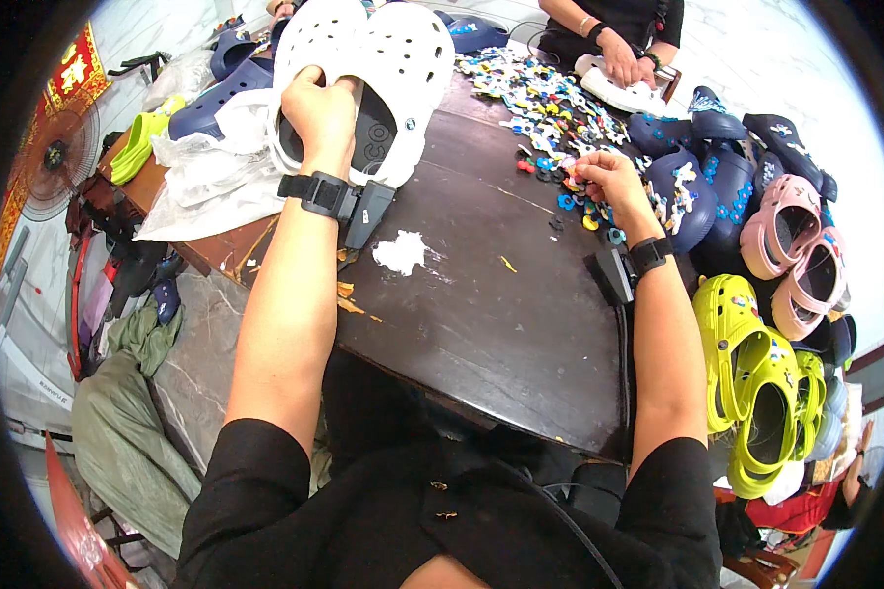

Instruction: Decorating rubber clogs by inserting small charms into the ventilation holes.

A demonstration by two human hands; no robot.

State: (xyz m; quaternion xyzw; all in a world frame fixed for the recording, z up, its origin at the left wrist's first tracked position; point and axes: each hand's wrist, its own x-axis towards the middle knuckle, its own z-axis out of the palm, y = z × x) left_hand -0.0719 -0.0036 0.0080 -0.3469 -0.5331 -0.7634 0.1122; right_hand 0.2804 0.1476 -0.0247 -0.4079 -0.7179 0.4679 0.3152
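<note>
- White clogs (393, 59), a pair, are held up over the far left part of the table, toes pointing away and openings toward the wearer.
- Left hand (321, 110): curled firmly round the clogs where the two meet, its fingers partly hidden by them.
- Right hand (611, 187): fingers bent, tips close together at the near edge of a charm pile (563, 110); whether it pinches a charm, I cannot tell.
- Those small charms are many-coloured and spread across the far right of the table.
- Dark brown table (491, 304), its surface worn, with a white patch (400, 253) between the two forearms.
- Beyond the charms, another person's hands (619, 61) are on a white shoe (614, 90).
- Along the right side, navy clogs (727, 182) lie heaped, then pink clogs (761, 250), then lime clogs (774, 358) nearest the wearer.
- On the left, white plastic wrapping (216, 182) lies beside a navy clog (209, 106) and lime-green footwear (138, 147).
- Farther left stands a fan (56, 154).
</note>
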